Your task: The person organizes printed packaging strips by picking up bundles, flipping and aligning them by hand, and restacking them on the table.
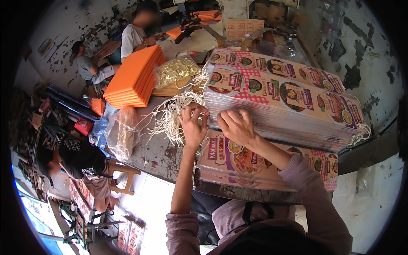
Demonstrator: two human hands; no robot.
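A tall stack of glossy printed sheets (272,114) with food pictures lies on the table, white strings hanging from its ends. At its left end is a tangled bunch of white strings (172,117). My left hand (194,126) is between the bunch and the stack, its fingers closed in a pinch on a white string beside the stack's corner. Against the near side of the stack, my right hand (239,128) has its fingers curled together; what they hold is hidden. A lower pile of similar sheets (242,163) lies nearer me, under my right forearm.
Orange boards (135,78) are piled at the far left, beside a clear bag of gold-coloured small pieces (176,71). A plastic bag (124,131) lies at the table's left edge (157,163). Two people sit at the back; another person (85,163) is at lower left, near a stool (126,176).
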